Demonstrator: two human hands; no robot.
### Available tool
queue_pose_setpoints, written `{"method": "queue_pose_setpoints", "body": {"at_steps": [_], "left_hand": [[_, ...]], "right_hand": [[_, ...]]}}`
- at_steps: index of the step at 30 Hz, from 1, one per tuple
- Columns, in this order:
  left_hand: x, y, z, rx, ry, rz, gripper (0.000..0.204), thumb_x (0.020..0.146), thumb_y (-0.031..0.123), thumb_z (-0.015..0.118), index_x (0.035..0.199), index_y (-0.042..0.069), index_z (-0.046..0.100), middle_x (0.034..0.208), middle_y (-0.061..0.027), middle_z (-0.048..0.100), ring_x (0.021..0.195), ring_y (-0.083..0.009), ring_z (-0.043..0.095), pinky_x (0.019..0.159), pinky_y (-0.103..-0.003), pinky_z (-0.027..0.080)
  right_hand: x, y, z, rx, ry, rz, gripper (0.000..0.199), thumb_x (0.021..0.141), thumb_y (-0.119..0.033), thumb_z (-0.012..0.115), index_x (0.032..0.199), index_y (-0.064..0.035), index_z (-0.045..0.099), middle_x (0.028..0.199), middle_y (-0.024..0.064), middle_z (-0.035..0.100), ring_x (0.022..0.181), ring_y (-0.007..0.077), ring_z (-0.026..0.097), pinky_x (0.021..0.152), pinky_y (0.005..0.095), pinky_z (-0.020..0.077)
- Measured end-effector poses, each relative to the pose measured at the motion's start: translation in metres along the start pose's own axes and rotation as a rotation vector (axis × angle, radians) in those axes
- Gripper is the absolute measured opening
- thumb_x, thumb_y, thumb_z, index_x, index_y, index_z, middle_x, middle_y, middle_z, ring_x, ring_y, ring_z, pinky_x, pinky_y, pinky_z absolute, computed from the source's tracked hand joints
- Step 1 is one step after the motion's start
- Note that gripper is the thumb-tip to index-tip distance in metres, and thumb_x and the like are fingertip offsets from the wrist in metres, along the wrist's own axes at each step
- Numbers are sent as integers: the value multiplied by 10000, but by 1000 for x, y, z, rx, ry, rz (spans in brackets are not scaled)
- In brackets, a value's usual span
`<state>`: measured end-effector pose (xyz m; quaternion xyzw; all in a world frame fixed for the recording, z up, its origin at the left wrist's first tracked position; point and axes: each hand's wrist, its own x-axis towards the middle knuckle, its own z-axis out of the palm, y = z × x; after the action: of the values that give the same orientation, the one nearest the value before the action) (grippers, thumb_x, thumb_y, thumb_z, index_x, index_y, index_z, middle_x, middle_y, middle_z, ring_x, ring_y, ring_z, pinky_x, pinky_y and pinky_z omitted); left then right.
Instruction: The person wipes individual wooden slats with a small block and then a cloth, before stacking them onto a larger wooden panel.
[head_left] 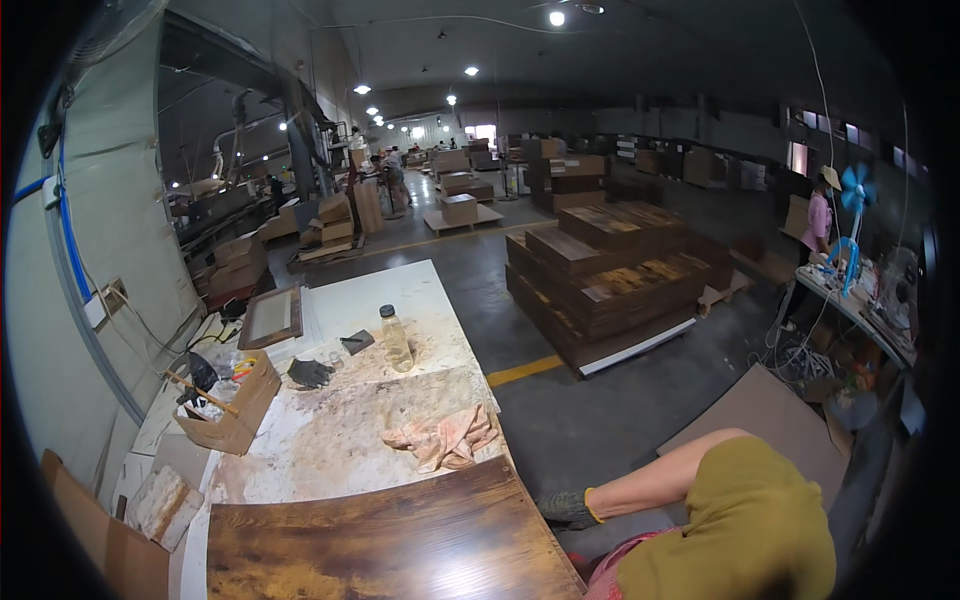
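Though gloved in dark knit, rested the right hand [568, 509] just beside the right edge of the brown board [375, 545], perhaps for steadying, without clear contact. Could not tell fingers spread from fingers closed or clamped, with the tips hidden at that edge. Had the left hand out of view. Laid flat to the hand's left on the white table [430, 300], presumably for even support. Left a crumpled pink rag [445, 438] beyond the board, seemingly within easy reach. Stood a capped bottle [397, 345] upright farther beyond, likely against spills. Gathered odds and ends in a cardboard box [258, 405], well left of the hand, apparently for working room.
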<state>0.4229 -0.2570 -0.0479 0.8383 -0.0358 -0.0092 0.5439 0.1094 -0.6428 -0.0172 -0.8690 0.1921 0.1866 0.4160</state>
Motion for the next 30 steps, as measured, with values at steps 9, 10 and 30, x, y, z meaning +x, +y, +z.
{"method": "queue_pose_setpoints", "body": {"at_steps": [9,10,30], "left_hand": [[-11,26,11,11,12,-38,467,937,394,404,1272,80,487,1268,-106,534,1135,-268,522,893,-408,469],[-14,29,13,11,14,-42,468,937,396,405,1273,81,487,1269,-105,534,1134,-268,523,892,-408,470],[-314,-136,-91,-241,668,-673,327,891,448,516,784,142,555,649,3,512,586,-133,504,600,-312,480]], "right_hand": [[92,49,-19,-649,45,-510,313,655,-133,699,940,-33,619,834,163,631,740,285,615,652,361,481],[98,50,-22,-623,172,-706,206,647,-102,696,833,-35,639,750,169,619,645,280,604,596,375,466],[290,-84,-141,-177,-352,-453,226,891,-179,527,1006,-40,664,825,47,665,708,144,590,650,311,492]]}}
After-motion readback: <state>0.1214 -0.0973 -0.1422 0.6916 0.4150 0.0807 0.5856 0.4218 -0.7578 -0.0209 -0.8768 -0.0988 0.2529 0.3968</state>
